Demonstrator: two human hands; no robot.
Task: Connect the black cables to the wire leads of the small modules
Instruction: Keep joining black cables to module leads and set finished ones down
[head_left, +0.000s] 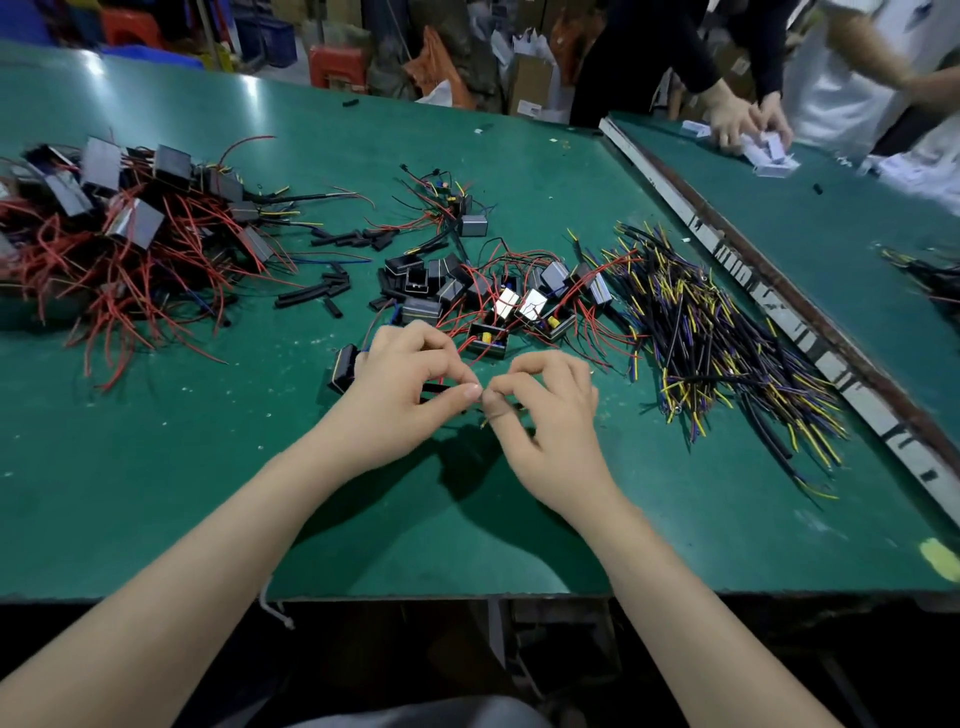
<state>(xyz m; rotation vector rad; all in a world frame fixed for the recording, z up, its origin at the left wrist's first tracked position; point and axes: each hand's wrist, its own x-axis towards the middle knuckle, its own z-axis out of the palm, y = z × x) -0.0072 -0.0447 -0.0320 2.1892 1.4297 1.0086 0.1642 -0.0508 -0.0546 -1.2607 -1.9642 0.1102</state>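
**Joining a lead to a cable at the table's near edge**

The person works mid-join. The left hand (410, 387) and the right hand (545, 410) meet fingertip to fingertip just above the green table (156, 493), each with thumb and forefinger curled in a fine pinch. The left hand pinches what appears to be a red wire lead (457, 347) that trails back to a small black module (343, 368) lying just beside its knuckles. The right hand pinches the end of a black cable (519, 408), of which only a short stretch shows under the fingers; a yellow-tipped strand pokes out below the thumb.

The two pieces lie roughly end to end, their long axis running left to right across the view, with the lead pointing right and the cable's stripped end pointing left. The contact point itself is hidden by the fingertips, so whether the conductors are already twisted cannot be told.

The next move likely calls for a steady twist with both pinches held close. More modules (519, 306) sit beyond the hands, the cable pile (727, 338) to the right.
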